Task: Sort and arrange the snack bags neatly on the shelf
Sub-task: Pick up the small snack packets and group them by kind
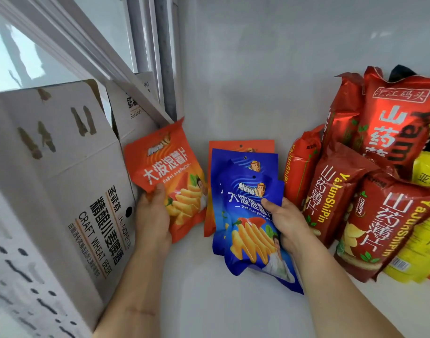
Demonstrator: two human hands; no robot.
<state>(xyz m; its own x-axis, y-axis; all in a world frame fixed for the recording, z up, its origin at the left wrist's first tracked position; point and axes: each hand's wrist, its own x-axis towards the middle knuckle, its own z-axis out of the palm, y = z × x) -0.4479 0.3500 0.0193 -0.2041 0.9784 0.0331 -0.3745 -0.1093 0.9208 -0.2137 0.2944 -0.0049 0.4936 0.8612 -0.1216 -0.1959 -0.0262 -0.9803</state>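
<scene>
My left hand [153, 215] gripped a glossy orange crisp bag [167, 176] beside the grey cardboard beer box [70, 172] at left; my right hand [286, 220] pinched a fanned bunch of glossy blue crisp bags [248, 215] over the white shelf [209, 301], left of piled red bags [370, 191].

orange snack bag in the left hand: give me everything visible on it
The orange snack bag is a glossy, flat foil-like pouch with white Chinese lettering, "DaBoLangShuPian" beneath it, a small logo near the top and a picture of wavy yellow crisps lower down. It looks sealed. It stands roughly upright, tilted, top corner toward the white frame. The left hand grips its lower left edge, thumb on the front. Its left side lies against the cardboard box; it is apart from the blue bags.
</scene>
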